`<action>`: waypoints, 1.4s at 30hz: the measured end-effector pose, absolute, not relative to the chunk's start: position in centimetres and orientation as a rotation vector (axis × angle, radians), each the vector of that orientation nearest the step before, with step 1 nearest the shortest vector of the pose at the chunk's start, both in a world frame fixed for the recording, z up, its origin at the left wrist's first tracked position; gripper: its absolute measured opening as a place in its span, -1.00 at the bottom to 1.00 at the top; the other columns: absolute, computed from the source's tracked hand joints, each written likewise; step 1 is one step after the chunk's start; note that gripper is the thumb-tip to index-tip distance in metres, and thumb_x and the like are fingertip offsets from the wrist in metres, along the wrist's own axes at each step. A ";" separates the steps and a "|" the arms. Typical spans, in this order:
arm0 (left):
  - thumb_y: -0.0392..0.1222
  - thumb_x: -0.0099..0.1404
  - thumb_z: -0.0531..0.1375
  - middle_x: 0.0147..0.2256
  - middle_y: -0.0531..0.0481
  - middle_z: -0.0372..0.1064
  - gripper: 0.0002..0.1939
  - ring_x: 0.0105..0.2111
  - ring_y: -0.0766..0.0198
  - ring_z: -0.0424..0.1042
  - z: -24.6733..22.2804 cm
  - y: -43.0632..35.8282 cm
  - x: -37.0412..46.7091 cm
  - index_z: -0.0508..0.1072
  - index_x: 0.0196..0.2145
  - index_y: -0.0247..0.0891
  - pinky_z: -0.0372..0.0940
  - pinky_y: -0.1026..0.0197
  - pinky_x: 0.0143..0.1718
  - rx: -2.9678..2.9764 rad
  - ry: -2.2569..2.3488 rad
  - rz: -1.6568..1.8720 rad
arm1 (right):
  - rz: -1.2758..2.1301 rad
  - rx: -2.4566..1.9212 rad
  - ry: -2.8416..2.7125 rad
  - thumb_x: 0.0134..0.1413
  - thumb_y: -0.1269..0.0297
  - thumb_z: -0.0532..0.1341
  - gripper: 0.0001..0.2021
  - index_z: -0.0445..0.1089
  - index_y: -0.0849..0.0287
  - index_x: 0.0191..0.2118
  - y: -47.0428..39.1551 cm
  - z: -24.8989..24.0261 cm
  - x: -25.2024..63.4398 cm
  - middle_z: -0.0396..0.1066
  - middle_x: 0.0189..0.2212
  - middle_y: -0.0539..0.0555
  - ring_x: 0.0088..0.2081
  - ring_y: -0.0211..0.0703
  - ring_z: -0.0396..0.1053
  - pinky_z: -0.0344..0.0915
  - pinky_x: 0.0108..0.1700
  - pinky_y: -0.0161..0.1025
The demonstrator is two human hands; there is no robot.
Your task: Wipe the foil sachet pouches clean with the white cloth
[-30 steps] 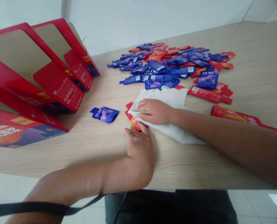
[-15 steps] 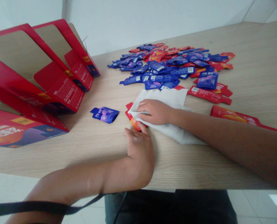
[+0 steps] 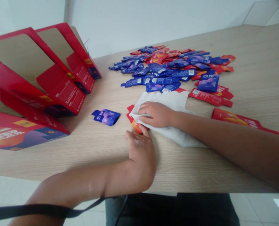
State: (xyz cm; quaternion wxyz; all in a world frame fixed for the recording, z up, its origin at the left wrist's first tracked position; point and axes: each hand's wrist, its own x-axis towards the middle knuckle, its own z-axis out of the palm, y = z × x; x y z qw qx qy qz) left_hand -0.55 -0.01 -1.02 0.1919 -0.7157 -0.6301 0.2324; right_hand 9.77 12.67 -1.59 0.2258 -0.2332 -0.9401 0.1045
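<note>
My right hand [image 3: 155,114] is closed on a white cloth [image 3: 169,99], its thumb and fingers pinching a fold of it. The cloth lies spread over a red pouch [image 3: 136,125], so only the pouch's left part shows, with its spout end at upper left. My left hand [image 3: 140,142] bends in from below. Its visible fingers are apart, and one fingertip rests on the pouch's lower edge; the other fingers are hidden. A blue-purple pouch [image 3: 106,117] lies by itself to the left.
Red cardboard boxes [image 3: 66,86] with raised flaps stand on the left. A heap of blue and red pouches [image 3: 163,67] lies toward the wall. Another red pouch [image 3: 243,121] rests beyond my right forearm. The table's front edge runs close to my body.
The whole view has shifted down slightly. Both hands, the cloth and the pouches keep nearly the same places relative to each other.
</note>
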 end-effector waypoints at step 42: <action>-0.54 0.25 -0.08 -0.12 -0.40 0.54 -0.49 -0.10 -0.03 0.54 -5.2 0.8 -1.7 0.44 0.07 -0.44 0.27 -0.19 0.12 -1.961 -1.796 0.388 | 0.480 -0.715 -2.611 0.28 0.26 0.05 -0.74 0.44 0.18 -0.35 11.2 -0.7 8.9 0.50 -0.31 0.09 -0.21 -0.15 0.40 0.20 0.01 -0.15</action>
